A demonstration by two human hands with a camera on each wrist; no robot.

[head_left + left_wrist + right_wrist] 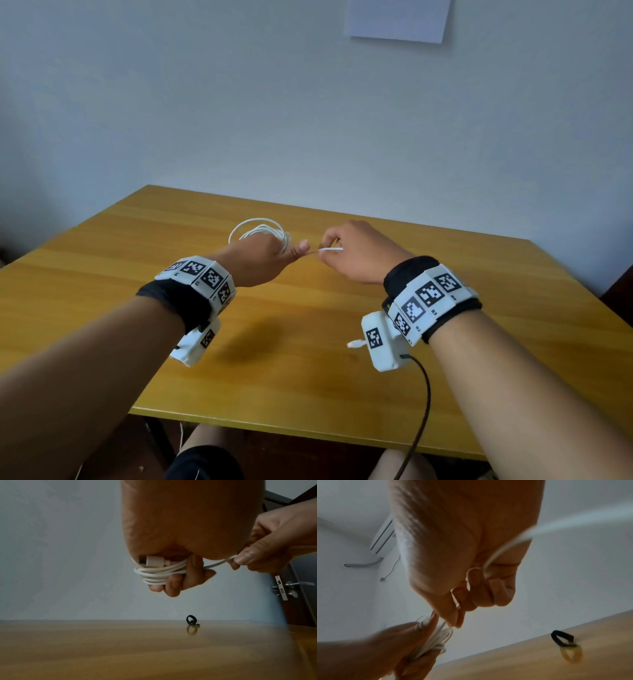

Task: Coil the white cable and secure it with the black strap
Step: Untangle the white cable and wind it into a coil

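Observation:
My left hand (289,251) is raised above the table and grips the white cable (260,231), wound into a coil of several loops. In the left wrist view the coil (159,574) lies across the curled fingers, with one plug (150,561) tucked against the palm. Just to the right, my right hand (330,253) pinches the free strand (329,250) leading out of the coil; the strand (489,559) runs on through its curled fingers. The other plug (356,343) dangles below my right wrist. The black strap (192,620) stands as a small loop on the table beyond the hands, untouched.
The wooden table (308,325) meets a pale wall at its far edge. A sheet of paper (397,20) hangs on the wall. A dark door with a lock (281,588) stands to the right. A dark wire (423,394) hangs from my right wrist camera.

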